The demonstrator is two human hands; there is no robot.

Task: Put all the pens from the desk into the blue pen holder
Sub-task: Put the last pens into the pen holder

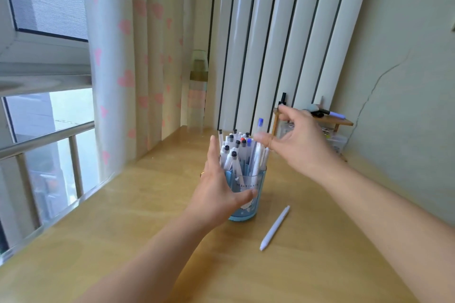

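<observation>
A translucent blue pen holder stands on the wooden desk, packed with several white pens with dark, red and blue caps. My left hand wraps its left side, thumb across the front. My right hand hovers just right of the pen tops with fingers spread; a blue-capped pen stands in the holder beside its fingertips, and no grip on it shows. One pale lilac pen lies on the desk right of the holder.
A small wooden shelf with markers and clutter stands at the back right by the wall. A clear bottle stands at the back by the heart-print curtain. A window and railing run along the left edge.
</observation>
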